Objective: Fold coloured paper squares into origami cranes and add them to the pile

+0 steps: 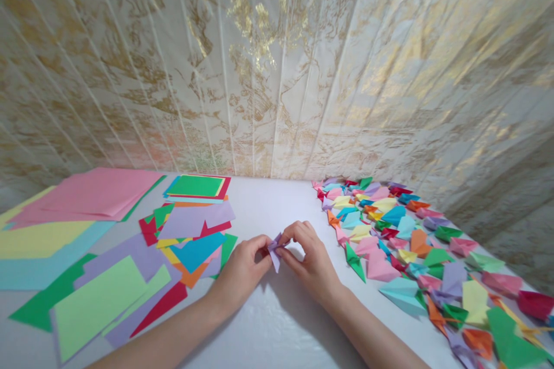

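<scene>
A small folded piece of purple paper is held up between my two hands, above the middle of the white table. My left hand pinches its left side between thumb and fingers. From the other side, my right hand grips it with thumb and forefinger, the remaining fingers curled. One pointed end of the purple paper hangs down between the hands. Its exact folded shape is too small to make out.
Many folded colored paper pieces cover the table's right side. Loose cut sheets, including a light green sheet and a blue piece, lie at left. Large pink sheets and a small stack with green paper lie toward the patterned curtain.
</scene>
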Available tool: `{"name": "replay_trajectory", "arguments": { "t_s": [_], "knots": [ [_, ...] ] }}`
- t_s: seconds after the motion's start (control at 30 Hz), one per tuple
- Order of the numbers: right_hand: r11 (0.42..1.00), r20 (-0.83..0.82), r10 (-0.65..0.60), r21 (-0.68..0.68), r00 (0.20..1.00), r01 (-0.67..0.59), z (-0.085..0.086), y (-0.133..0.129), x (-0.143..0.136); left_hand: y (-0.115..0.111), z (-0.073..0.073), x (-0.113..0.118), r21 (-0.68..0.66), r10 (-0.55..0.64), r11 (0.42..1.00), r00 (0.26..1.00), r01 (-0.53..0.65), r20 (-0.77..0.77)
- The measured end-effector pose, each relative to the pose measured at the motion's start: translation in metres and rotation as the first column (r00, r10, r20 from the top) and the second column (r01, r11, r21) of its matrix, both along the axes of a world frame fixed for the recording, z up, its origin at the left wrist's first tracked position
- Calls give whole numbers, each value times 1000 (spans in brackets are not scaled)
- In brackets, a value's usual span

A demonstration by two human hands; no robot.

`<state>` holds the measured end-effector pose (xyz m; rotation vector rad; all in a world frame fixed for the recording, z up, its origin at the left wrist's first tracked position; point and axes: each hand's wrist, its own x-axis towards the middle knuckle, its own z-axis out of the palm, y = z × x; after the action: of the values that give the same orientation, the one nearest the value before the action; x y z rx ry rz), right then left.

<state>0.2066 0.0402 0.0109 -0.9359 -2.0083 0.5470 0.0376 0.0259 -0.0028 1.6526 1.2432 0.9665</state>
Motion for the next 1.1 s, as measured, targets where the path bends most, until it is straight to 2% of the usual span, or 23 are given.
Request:
{"name": "replay_trajectory", "arguments": {
  "t_s": [0.3,0.47,0.57,0.63,0.77,0.87,1.0,1.1],
  "knots": [
    [999,187,-43,40,981,36,3,-1,0,0,-3,2,55,10,998,997,-6,-77],
    [991,384,-76,135,920,25,7,-4,-1,1,-3,2,68,33,997,996,-27,-87],
    [977,480,-110,211,870,8,14,-4,0,1,-3,2,64,37,997,996,-32,-83],
    [973,508,-103,230,855,-19,26,-3,7,1,-3,2,54,27,998,997,-23,-73],
    [965,594,-59,238,802,-106,56,-11,44,0,-3,2,30,14,999,998,-12,-67],
    [967,693,-132,247,708,-62,67,-26,85,-2,0,2,23,13,1000,996,-11,-84],
    [968,720,-221,247,658,56,53,-45,132,-5,2,1,46,15,999,992,-9,-124],
    [965,727,-253,239,638,111,35,-49,149,-6,2,2,61,16,998,988,-7,-151]
  ]
}}
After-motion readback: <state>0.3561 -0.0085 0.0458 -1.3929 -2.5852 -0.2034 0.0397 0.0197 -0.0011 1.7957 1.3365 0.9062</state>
